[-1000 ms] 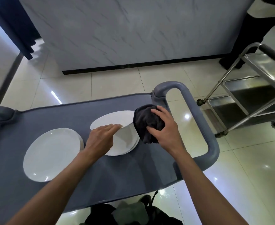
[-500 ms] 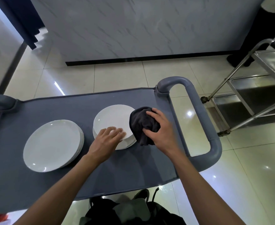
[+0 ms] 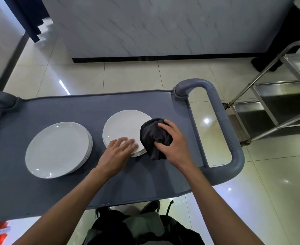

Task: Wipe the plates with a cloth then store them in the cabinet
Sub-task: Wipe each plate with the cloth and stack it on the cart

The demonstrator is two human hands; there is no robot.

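While right hand (image 3: 174, 144) clutches cloth (image 3: 154, 137), plates (image 3: 126, 129) just left.

Both forearms are bare to the frame's bottom edge, with no sleeves, watch or rings showing on the left hand (image 3: 118, 152) or right hand (image 3: 174, 145).

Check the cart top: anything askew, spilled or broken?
Nothing stands out. Both plate stacks, left and right, sit flat on the cart, intact, with no spills. The right hand grips the cloth; the left hand rests on the right stack's rim.
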